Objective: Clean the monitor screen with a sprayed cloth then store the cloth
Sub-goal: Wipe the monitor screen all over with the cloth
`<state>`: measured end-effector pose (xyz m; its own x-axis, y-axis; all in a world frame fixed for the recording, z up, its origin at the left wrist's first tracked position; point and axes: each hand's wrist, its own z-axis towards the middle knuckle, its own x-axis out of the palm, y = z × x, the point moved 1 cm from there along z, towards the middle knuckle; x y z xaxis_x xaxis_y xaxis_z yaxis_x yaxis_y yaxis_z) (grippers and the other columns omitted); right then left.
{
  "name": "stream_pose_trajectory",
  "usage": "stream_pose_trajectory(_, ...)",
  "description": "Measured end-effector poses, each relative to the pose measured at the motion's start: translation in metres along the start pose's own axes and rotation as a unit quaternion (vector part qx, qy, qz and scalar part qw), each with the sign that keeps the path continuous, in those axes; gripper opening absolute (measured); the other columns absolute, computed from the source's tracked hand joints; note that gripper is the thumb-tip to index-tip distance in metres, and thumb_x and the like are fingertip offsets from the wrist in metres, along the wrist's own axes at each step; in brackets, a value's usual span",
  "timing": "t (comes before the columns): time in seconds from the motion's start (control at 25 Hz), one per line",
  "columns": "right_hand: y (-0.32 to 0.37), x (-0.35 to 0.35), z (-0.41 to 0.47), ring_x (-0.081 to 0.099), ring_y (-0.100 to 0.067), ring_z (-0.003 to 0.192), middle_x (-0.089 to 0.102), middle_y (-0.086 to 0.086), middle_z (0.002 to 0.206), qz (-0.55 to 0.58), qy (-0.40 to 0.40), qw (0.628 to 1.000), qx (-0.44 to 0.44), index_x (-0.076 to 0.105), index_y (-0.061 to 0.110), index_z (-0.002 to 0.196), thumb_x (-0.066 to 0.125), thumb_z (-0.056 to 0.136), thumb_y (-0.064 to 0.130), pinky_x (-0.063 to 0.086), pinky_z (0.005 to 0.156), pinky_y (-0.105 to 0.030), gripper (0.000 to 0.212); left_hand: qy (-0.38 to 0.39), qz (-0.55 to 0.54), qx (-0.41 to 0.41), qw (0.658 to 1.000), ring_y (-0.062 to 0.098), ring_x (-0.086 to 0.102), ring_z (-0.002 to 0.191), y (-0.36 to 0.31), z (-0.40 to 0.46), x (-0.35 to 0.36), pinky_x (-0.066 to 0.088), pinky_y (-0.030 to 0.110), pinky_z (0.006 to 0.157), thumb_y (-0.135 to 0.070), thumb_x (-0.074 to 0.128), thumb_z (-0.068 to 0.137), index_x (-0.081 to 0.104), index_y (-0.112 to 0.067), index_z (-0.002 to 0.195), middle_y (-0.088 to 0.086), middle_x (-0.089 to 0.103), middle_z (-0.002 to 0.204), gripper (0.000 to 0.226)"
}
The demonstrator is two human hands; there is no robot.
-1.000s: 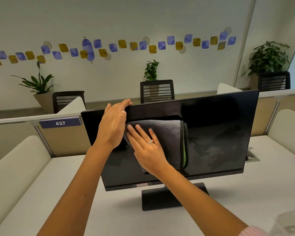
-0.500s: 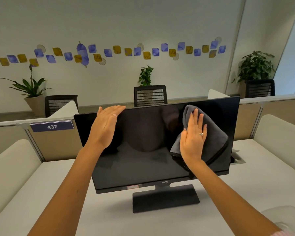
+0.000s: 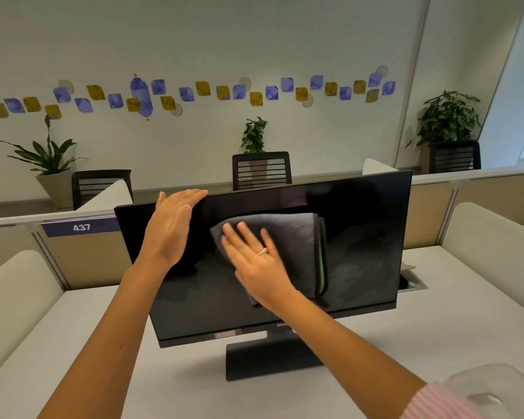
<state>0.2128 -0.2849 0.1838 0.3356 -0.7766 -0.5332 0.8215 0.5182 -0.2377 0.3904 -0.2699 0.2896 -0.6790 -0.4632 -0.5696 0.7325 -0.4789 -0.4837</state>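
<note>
**Cloth meets screen at workstation 437**

Office partitions ring a pale bench [image 3: 436, 328] where a black monitor [image 3: 360, 237] stands on its flat dark base [image 3: 254, 358], its screen dark and tilted slightly back.

Head view: the person's right hand [image 3: 254, 261], fingers straight and spread with a ring on one of them, presses a folded grey cloth [image 3: 297, 237] flat against the middle of the screen. The cloth shows a green edge along its right fold. The left hand [image 3: 170, 225], fingers straight and together, rests against the monitor's upper left, its fingertips [image 3: 198, 193] hooked just over the top edge. Both bare forearms reach in from the near edge; a pink-striped sleeve [image 3: 430, 403] shows at the near right corner, beside a blurred, translucent object [image 3: 490, 385] that cannot be made out.

A purple label [image 3: 81, 227] reading 437 sits on the partition to the left of the monitor. Beyond the far partition stand black mesh-backed chairs [image 3: 261, 170] and potted plants [image 3: 448, 116] against a white wall carrying a band of blue and yellow square decals [image 3: 194, 92]. A cable hatch [image 3: 412, 282] lies open in the bench just right of the monitor.
</note>
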Motion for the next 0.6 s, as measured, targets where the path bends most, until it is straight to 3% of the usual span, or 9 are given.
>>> stream_pose_trajectory(0.08, 0.003, 0.006, -0.018, 0.021, -0.021, 0.143, 0.032, -0.001, 0.152, -0.015, 0.035, 0.998, -0.045, 0.037, 0.016, 0.143, 0.052, 0.089, 0.017, 0.018, 0.116, -0.047, 0.056, -0.015, 0.011, 0.0, 1.0, -0.029, 0.017, 0.117, 0.001, -0.002, 0.002, 0.004, 0.031, 0.116, -0.027, 0.013, 0.094, 0.054, -0.023, 0.129, -0.006, 0.049, 0.134, 0.054)
stream_pose_trajectory(0.2, -0.01, 0.007, -0.042, 0.02, -0.02, 0.144, 0.026, 0.0, 0.154, -0.037, 0.045, 0.998, -0.038, 0.034, 0.017, 0.145, 0.055, 0.088, 0.018, 0.017, 0.116, -0.044, 0.061, -0.028, 0.051, 0.031, 0.998, 0.0, 0.033, 0.13, -0.005, -0.003, 0.006, 0.001, 0.024, 0.116, -0.025, 0.014, 0.092, 0.054, -0.017, 0.129, 0.003, 0.052, 0.136, 0.055)
stream_pose_trajectory(0.28, -0.026, 0.002, -0.057, 0.024, -0.019, 0.142, 0.028, 0.0, 0.153, -0.039, 0.03, 0.999, 0.001, 0.038, 0.016, 0.143, 0.056, 0.083, 0.013, 0.022, 0.114, -0.044, 0.063, -0.039, 0.072, 0.045, 0.996, 0.014, 0.037, 0.132, -0.01, -0.004, 0.008, 0.0, 0.022, 0.116, -0.021, 0.018, 0.091, 0.054, -0.013, 0.129, 0.006, 0.053, 0.135, 0.054)
stream_pose_trajectory(0.4, -0.059, -0.011, -0.077, 0.03, -0.022, 0.139, 0.032, -0.002, 0.15, -0.052, 0.008, 0.996, 0.075, 0.041, 0.014, 0.14, 0.054, 0.077, 0.01, 0.028, 0.112, -0.047, 0.065, -0.052, 0.11, 0.05, 0.991, 0.019, 0.038, 0.132, -0.016, -0.004, 0.011, 0.006, 0.034, 0.118, -0.02, 0.02, 0.09, 0.054, -0.011, 0.129, 0.008, 0.054, 0.134, 0.053)
stream_pose_trajectory(0.48, -0.085, -0.022, -0.083, 0.029, -0.025, 0.139, 0.031, -0.005, 0.15, -0.066, 0.0, 0.989, 0.134, 0.033, 0.011, 0.143, 0.049, 0.079, 0.011, 0.027, 0.111, -0.047, 0.066, -0.047, 0.148, 0.059, 0.986, 0.021, 0.038, 0.132, -0.02, -0.003, 0.015, 0.009, 0.041, 0.118, -0.023, 0.019, 0.089, 0.053, -0.01, 0.131, 0.008, 0.053, 0.135, 0.055)
stream_pose_trajectory(0.6, -0.119, -0.038, -0.081, 0.024, -0.029, 0.139, 0.032, -0.013, 0.15, -0.048, -0.033, 0.965, 0.254, 0.025, 0.006, 0.145, 0.047, 0.087, 0.012, 0.023, 0.113, -0.048, 0.062, -0.026, 0.176, 0.068, 0.982, 0.021, 0.037, 0.133, -0.035, 0.003, 0.029, 0.007, 0.042, 0.118, -0.027, 0.017, 0.089, 0.05, -0.009, 0.133, 0.009, 0.052, 0.137, 0.058)
